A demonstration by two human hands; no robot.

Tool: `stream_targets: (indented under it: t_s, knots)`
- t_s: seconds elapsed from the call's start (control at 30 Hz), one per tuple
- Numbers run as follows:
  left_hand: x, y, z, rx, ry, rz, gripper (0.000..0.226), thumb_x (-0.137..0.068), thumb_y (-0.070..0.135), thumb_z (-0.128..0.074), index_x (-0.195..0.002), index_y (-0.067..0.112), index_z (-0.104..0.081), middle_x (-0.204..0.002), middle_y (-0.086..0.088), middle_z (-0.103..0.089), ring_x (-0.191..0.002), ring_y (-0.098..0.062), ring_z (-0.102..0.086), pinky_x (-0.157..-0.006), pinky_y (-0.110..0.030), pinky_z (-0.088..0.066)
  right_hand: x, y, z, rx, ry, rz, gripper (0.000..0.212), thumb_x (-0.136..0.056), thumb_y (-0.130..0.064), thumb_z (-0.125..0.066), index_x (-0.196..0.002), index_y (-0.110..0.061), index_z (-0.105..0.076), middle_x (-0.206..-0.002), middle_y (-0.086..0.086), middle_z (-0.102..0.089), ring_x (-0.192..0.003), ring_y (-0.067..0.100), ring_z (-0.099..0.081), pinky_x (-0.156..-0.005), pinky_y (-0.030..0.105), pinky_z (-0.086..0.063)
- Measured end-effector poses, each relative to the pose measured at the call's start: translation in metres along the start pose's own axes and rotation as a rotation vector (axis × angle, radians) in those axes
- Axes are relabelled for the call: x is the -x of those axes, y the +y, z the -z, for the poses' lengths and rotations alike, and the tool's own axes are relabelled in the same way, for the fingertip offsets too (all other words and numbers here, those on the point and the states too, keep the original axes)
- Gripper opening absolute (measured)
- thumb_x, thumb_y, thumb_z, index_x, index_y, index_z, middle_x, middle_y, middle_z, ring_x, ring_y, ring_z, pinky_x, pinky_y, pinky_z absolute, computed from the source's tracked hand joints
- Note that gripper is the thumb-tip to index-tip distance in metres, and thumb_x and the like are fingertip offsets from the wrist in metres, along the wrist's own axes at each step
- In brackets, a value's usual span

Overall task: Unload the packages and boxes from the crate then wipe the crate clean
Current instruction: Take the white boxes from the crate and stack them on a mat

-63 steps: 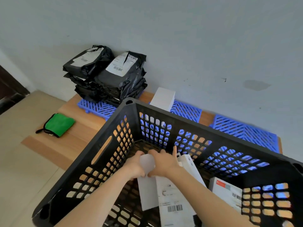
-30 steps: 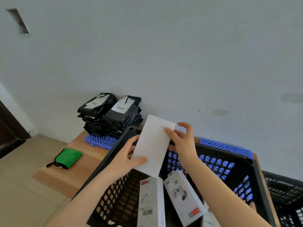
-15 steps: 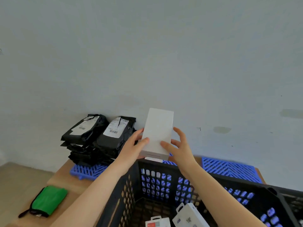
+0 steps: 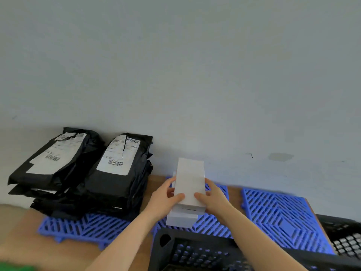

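The plain white rectangular cardboard box (image 4: 189, 180), held above the far rim of the black perforated plastic crate (image 4: 195, 249) half a second earlier, had been lowered beyond that rim onto a second white box (image 4: 182, 220) on the blue slatted plastic mat (image 4: 283, 218). Its near end was gripped by the left hand (image 4: 168, 195) and right hand (image 4: 214, 197), thumbs on top. It was seen lying flat, long and unmarked.

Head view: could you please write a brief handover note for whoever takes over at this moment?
Left hand and right hand both hold the white rectangular box, at or just above a second white box on the blue slatted plastic mats.
Black plastic mailer packages are stacked on the mats' left end.
Done: those unloaded.
Left: release this box, check the black perforated plastic crate, whose inside is out of view, then wipe it.
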State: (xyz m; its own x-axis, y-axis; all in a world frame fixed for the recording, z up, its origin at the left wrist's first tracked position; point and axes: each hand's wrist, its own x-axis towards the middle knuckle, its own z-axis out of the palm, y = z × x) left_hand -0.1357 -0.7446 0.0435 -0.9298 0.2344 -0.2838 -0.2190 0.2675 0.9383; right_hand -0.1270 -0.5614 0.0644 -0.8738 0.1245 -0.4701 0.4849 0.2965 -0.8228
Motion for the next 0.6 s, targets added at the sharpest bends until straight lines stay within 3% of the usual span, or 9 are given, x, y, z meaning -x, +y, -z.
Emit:
stream_targets:
  t_s: [0.17, 0.3, 0.37, 0.47, 0.6]
  knots:
    - [-0.012, -0.031, -0.004, -0.019, -0.008, 0.013, 0.056, -0.090, 0.028, -0.067, -0.137, 0.043, -0.042, -0.119, 0.014, -0.066, -0.108, -0.005, -0.063, -0.098, -0.035, -0.051, -0.020, 0.005, -0.007, 0.232, -0.070, -0.057, 0.068, -0.088, -0.020, -0.064, -0.146, -0.024, -0.027, -0.124, 0.009, -0.059, -0.108, 0.026, -0.060, -0.092, 0.048, -0.052]
    - [-0.010, -0.037, -0.007, -0.056, 0.007, -0.028, 0.059, -0.093, 0.023, -0.064, -0.138, 0.047, -0.034, -0.117, 0.033, -0.053, -0.110, 0.006, -0.053, -0.099, -0.023, -0.045, -0.026, 0.004, -0.012, 0.390, -0.088, -0.056, 0.072, -0.091, -0.023, -0.061, -0.149, -0.021, -0.019, -0.133, 0.010, -0.053, -0.114, 0.026, -0.056, -0.097, 0.043, -0.049]
    - [-0.012, -0.041, -0.009, -0.078, 0.020, -0.044, 0.059, -0.093, 0.024, -0.064, -0.139, 0.046, -0.033, -0.122, 0.029, -0.053, -0.114, 0.006, -0.051, -0.102, -0.024, -0.043, -0.027, 0.004, -0.013, 0.420, -0.098, -0.055, 0.074, -0.093, -0.023, -0.059, -0.151, -0.023, -0.014, -0.134, 0.010, -0.052, -0.114, 0.026, -0.055, -0.096, 0.042, -0.049]
    - [-0.013, -0.043, -0.011, -0.081, 0.020, -0.024, 0.064, -0.093, 0.028, -0.064, -0.147, 0.036, -0.031, -0.136, 0.015, -0.051, -0.125, -0.006, -0.049, -0.107, -0.034, -0.043, -0.027, 0.005, -0.012, 0.410, -0.129, -0.092, 0.077, -0.094, -0.024, -0.056, -0.151, -0.030, -0.005, -0.135, 0.011, -0.049, -0.113, 0.029, -0.056, -0.088, 0.047, -0.054]
    - [-0.011, -0.036, -0.009, -0.091, -0.003, -0.010, 0.066, -0.094, 0.024, -0.062, -0.149, 0.031, -0.027, -0.134, 0.014, -0.047, -0.126, -0.009, -0.046, -0.108, -0.033, -0.040, -0.022, 0.003, -0.011, 0.485, -0.126, -0.073, 0.081, -0.096, -0.030, -0.055, -0.153, -0.027, 0.003, -0.142, 0.011, -0.045, -0.118, 0.029, -0.054, -0.085, 0.038, -0.051]
